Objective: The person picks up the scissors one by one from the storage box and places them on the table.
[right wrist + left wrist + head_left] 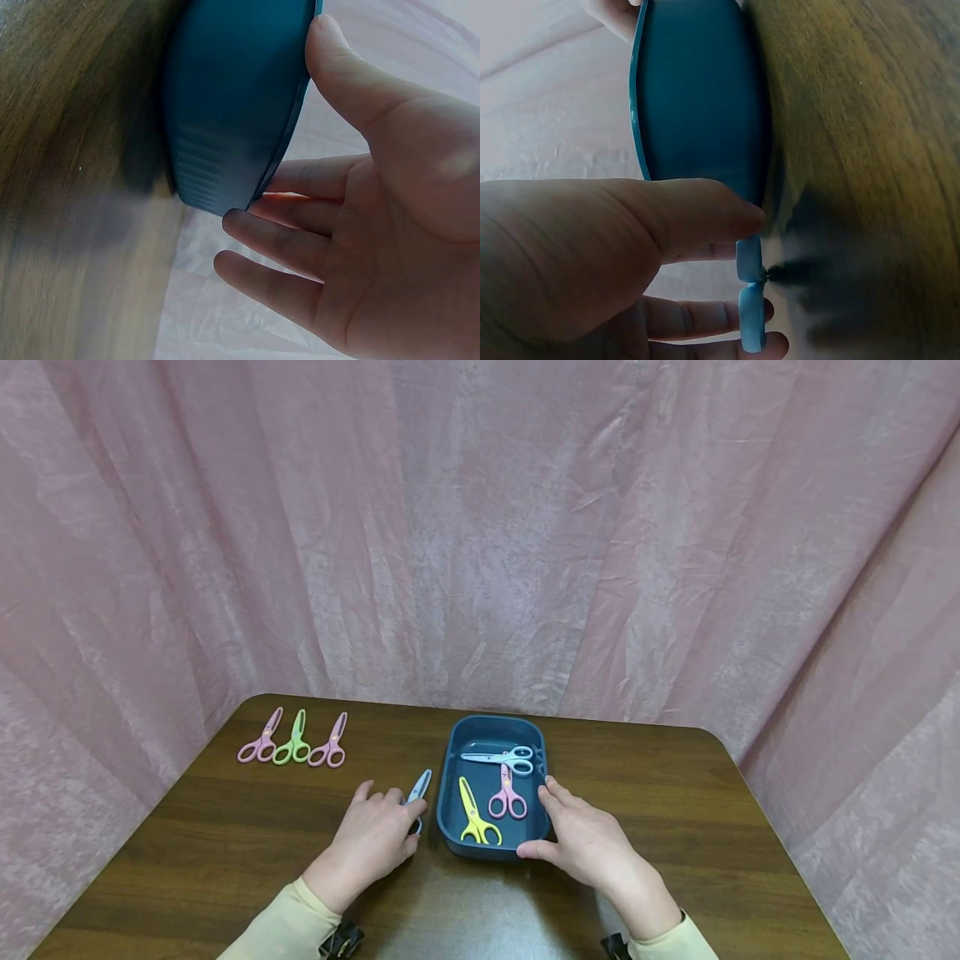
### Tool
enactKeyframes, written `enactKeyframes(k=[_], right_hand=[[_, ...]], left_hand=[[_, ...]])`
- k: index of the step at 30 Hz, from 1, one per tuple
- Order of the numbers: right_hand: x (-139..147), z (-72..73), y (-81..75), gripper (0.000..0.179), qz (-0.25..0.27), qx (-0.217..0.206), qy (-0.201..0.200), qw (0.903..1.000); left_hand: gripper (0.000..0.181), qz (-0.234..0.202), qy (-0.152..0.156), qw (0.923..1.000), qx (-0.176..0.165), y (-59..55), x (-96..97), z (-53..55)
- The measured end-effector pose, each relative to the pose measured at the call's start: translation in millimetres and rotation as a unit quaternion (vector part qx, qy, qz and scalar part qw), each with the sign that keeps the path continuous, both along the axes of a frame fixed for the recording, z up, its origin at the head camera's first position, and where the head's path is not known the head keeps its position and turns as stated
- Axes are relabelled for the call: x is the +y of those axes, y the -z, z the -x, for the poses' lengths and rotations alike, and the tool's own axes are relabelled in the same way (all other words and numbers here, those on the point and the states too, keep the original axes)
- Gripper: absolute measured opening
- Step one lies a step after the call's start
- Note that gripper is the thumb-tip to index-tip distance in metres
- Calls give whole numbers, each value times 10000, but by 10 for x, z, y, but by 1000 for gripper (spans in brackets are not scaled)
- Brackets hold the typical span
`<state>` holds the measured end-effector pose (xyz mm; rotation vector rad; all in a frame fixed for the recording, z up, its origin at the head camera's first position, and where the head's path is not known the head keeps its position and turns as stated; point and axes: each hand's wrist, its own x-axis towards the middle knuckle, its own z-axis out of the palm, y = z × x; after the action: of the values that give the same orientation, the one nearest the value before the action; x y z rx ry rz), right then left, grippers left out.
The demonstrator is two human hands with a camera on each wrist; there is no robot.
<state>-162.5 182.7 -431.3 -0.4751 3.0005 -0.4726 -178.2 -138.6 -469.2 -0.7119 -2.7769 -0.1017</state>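
- A pair of light-blue scissors (421,783) is pinched by its handles between the thumb and fingers of the left hand (375,831), just left of the tray; whether it is lifted off the table cannot be told.
- The blue plastic tray (480,851) is touched at its near right corner by the right hand (592,847), whose fingers are spread, with the thumb laid at the rim.
- Inside the tray, pink scissors (506,789) are partly covered by crosswise pale-blue scissors (483,758); yellow scissors (472,817) are set nearer the front left.
- Far left on the wooden table (652,777), green scissors (296,740) are placed between two pink pairs (334,742).
- Behind, a pink curtain (495,527) is hung.
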Motion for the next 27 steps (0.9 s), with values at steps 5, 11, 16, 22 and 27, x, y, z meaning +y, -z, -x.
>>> enactKeyframes(k=[5, 11, 16, 22, 27], right_hand=[[0, -3, 7, 100, -6, 36, -15, 10000], [1, -3, 10, 100, 11, 39, -16, 10000], [1, -5, 6, 100, 1, 52, -20, 10000], [0, -5, 4, 100, -1, 57, -17, 10000], [0, -5, 5, 100, 5, 42, -15, 10000]], left_hand=[[32, 65, -19, 10000, -47, 19, -12, 5], [32, 145, -54, 9999, 5, 45, -23, 8], [34, 133, -56, 9998, 97, 72, -33, 14], [37, 206, -123, 9995, 195, 100, -43, 23], [37, 254, -188, 9993, 213, 104, -40, 26]])
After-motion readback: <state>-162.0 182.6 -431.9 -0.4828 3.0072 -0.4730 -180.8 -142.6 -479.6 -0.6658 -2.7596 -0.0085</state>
